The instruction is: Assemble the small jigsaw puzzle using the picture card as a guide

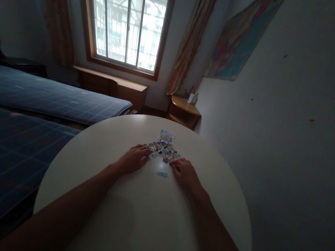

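Observation:
A heap of small colourful jigsaw pieces (162, 151) lies on a round white table (115, 143). My left hand (134, 159) rests palm down at the heap's left edge, its curled fingers touching the pieces. My right hand (185, 173) sits at the heap's right edge, fingertips pinched on a piece there. One small joined bit of puzzle (162, 174) lies apart between my hands. Behind the heap lies a small printed picture card (165, 136).
A bed with a blue checked cover (35, 96) stands left of the table. A plain wall (292, 138) runs close along the right. Past the table are a wooden corner shelf (185, 109), a low wooden cabinet (114, 85) and a barred window (129, 17).

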`<state>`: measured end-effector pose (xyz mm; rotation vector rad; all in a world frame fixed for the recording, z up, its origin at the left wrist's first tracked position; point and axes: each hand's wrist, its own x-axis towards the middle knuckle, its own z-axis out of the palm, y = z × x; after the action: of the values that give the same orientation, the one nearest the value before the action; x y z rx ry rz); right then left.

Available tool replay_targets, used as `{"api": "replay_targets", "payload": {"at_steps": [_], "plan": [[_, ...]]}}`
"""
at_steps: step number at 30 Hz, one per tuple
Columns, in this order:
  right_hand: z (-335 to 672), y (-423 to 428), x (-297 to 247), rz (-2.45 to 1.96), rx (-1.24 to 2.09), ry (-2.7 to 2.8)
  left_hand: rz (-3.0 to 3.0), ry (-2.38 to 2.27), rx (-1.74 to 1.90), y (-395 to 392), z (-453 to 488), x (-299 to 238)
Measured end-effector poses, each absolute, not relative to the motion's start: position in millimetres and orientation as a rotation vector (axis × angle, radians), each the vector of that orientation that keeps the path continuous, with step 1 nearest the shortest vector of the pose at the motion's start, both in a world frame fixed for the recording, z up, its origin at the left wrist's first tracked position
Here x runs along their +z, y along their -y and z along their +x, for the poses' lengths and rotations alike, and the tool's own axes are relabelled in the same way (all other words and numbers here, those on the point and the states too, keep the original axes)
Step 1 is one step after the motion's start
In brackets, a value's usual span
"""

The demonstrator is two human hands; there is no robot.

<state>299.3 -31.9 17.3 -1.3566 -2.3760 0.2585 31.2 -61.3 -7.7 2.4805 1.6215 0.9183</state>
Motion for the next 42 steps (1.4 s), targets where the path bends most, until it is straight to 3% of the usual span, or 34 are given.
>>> {"api": "replay_targets", "payload": {"at_steps": [13, 42], "plan": [[296.4, 35.5, 18.8, -1.310, 0.273, 2.387, 2.544, -1.300, 0.890, 67.4, 41.4, -3.5], [284.3, 40.6, 14.0, -1.067, 0.374, 2.463, 2.492, -1.411, 0.913, 67.1, 45.0, -4.9]]}}
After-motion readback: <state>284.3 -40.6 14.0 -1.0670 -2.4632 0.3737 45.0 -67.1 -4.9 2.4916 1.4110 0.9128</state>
